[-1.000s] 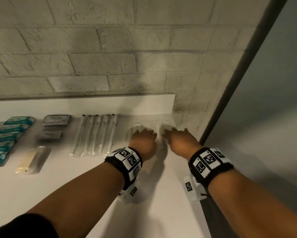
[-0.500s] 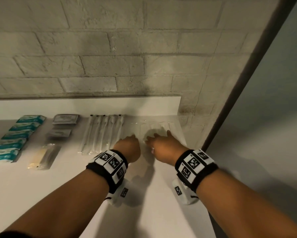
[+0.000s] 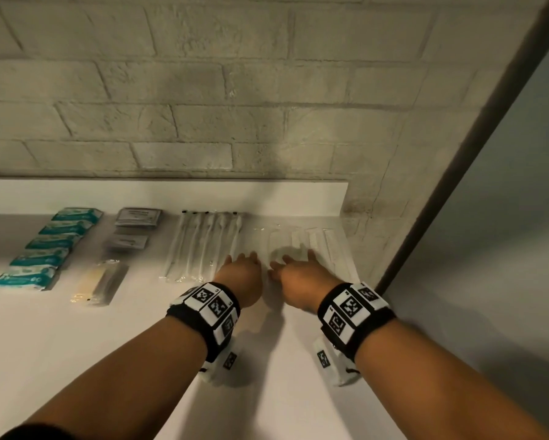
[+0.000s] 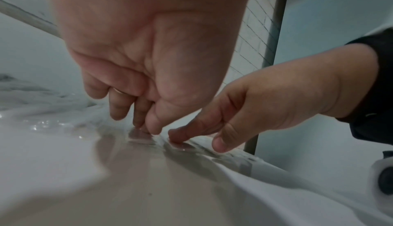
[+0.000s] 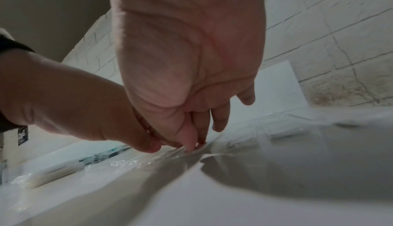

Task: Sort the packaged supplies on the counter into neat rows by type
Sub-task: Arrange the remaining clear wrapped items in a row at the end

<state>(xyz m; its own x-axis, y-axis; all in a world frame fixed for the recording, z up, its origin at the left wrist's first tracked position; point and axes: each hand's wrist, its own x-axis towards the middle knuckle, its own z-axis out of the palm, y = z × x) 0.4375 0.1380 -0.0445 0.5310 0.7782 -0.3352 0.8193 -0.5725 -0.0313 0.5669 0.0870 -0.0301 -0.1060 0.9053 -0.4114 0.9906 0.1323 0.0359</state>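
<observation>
Head view: both hands are reaching to the far right end of a white worktop (image 3: 76,360) set against a brick wall (image 3: 203,122). The left hand (image 3: 241,277) and the right hand (image 3: 301,281) are lying side by side, fingers extended and pointing down onto clear comb packets (image 3: 317,241) that are forming the rightmost row.

Wrist views: the left hand's fingertips (image 4: 140,125) and the right hand's fingertips (image 5: 191,144) are pressing on the near edge of the clear film, nearly touching each other; neither hand is curling round or pinching a packet, as far as the views are showing.

To the left of the combs, a row of clear toothbrush packets (image 3: 203,246) is lying parallel, just beside the left hand. Further left, grey sachets (image 3: 136,227) are sitting one behind another, with a yellowish clear packet (image 3: 98,282) in front of them. Teal packets (image 3: 51,246) are making up the leftmost row, running diagonally.
</observation>
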